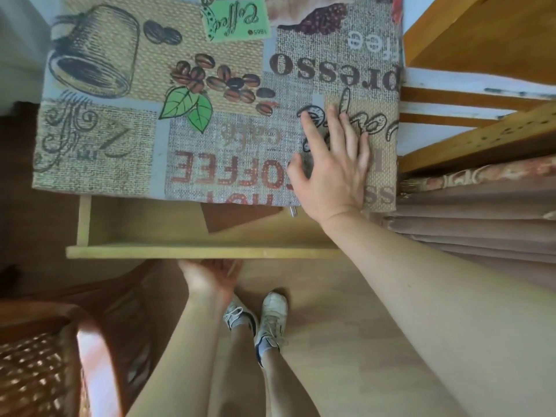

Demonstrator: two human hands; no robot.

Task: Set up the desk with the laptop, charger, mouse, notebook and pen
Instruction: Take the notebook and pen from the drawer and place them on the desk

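Open drawer (198, 251) juts beside wicker chair (60, 341).

Bench cloth (210, 115) printed in beige and grey burlap patchwork with brown coffee beans, green leaves, red and brown lettering, pale yellow wooden drawer (198, 251), reddish-brown woven chair (45, 371), white shoes (272, 314) with dark trim, dusty pink curtain (481, 224)
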